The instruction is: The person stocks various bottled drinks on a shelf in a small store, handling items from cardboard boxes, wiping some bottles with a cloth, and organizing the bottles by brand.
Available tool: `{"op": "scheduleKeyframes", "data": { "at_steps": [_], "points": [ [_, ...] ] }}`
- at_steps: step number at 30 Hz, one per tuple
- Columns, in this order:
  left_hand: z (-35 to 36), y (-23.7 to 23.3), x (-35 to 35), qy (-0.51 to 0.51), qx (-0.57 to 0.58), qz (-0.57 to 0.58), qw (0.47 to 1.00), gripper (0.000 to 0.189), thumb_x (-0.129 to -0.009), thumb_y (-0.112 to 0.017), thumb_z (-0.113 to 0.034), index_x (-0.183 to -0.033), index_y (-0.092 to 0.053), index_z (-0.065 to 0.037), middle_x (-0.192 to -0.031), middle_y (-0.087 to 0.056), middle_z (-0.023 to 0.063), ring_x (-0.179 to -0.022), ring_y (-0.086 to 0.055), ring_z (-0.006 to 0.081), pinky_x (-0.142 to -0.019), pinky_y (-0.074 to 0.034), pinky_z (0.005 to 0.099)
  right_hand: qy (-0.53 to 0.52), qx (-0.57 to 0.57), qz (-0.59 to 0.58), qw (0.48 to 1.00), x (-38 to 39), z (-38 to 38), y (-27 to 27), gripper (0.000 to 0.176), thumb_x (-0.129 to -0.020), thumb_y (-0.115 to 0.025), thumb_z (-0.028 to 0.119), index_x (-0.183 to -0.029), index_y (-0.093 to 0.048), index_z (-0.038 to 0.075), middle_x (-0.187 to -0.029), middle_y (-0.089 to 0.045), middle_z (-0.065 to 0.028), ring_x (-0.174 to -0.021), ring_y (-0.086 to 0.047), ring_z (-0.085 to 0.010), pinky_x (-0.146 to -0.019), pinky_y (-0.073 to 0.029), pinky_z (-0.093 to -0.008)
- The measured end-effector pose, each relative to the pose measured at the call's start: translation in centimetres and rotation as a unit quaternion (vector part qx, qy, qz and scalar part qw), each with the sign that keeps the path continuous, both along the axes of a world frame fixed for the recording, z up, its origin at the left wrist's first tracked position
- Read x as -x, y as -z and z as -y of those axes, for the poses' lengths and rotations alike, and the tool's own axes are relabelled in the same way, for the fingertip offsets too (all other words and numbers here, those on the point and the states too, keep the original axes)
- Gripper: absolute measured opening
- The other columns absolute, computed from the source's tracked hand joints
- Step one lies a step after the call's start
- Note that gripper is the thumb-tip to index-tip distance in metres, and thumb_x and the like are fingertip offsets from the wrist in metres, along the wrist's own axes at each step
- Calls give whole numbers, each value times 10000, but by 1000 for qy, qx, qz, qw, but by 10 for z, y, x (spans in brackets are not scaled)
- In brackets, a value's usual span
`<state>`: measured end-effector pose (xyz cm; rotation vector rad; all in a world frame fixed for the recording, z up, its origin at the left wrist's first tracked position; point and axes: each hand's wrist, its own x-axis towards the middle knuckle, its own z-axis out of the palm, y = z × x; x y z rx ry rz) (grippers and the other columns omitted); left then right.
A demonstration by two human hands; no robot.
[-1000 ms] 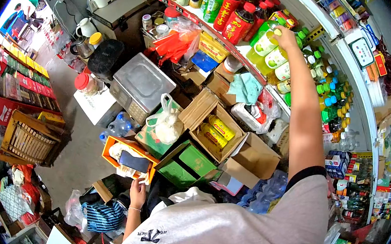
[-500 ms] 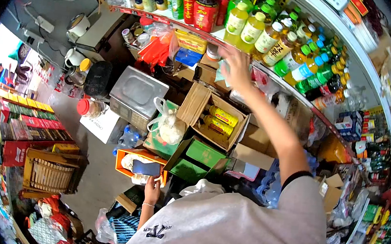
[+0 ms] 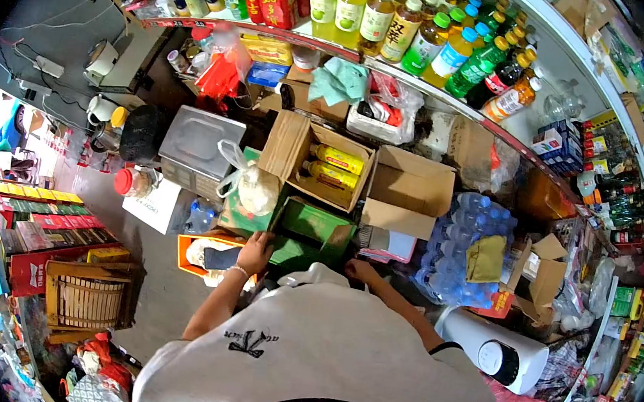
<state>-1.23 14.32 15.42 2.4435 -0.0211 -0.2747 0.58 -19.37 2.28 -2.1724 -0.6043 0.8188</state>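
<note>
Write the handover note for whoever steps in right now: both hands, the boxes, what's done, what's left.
Left hand: low at the green box's left corner, beside the phone in the orange box; grip unclear.
Right hand: at the green box's right flap, seemingly empty.
Carton behind: open, yellow bottles lying inside.
Done: shelf above carries a full row of drinks.
Left: yellow bottles not yet out of the carton.
</note>
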Motion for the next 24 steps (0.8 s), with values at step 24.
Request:
{"op": "scheduleKeyframes", "data": {
  "at_steps": [24],
  "points": [
    [20,68,3,133,-210,-85,965,586,-704,-489,-165,-1248,-291,-73,-1293,-311,89,-1169,-330,235,-878,-402,347,225,172,-85,955,33,55,13,333,-773,-462,302,-901,-564,11,-863,-566,-208,-812,-553,-323,-701,-437,-386]
  ]
}}
